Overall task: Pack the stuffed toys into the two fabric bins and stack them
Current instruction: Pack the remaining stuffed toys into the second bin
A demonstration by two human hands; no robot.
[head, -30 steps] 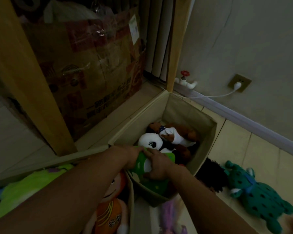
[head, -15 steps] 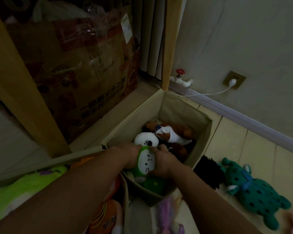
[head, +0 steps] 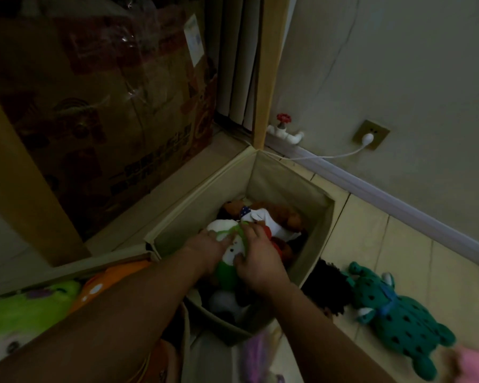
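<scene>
Left hand [head: 205, 251]: fingers curled against the left side of the green-and-white plush [head: 231, 258]; toy gripped.
Right hand [head: 256, 257]: fingers bent over the right side and top of the same plush; toy gripped from 3 o'clock.
Green-and-white plush: held between both hands, inside the beige fabric bin [head: 285, 178], at its near half; white face panel turned up.
Other bin contents: white round plush [head: 219, 226] touched at 11 o'clock of the hands; brown plush in white top [head: 268, 217] lying at 1 o'clock, against the far wall; something red just beside the right hand, identity unclear.
Second fabric bin [head: 75, 269]: at 8 o'clock, corner touching the first bin; lime-green plush [head: 25, 313] and orange plush [head: 105, 280] seen inside, partly hidden by the left forearm.
Floor, 3 to 4 o'clock: black fuzzy toy [head: 327, 286] against the bin's outer wall; teal spotted plush [head: 396, 319] beside it; pink plush [head: 473, 366] at the frame edge.
Floor, 6 o'clock: blurred lilac toy [head: 256, 352].
Background, 11 o'clock: taped cardboard box [head: 100, 106] between wooden posts.
Wall, 1 o'clock: red-handled valve [head: 284, 118]; socket with white plug [head: 369, 136].
</scene>
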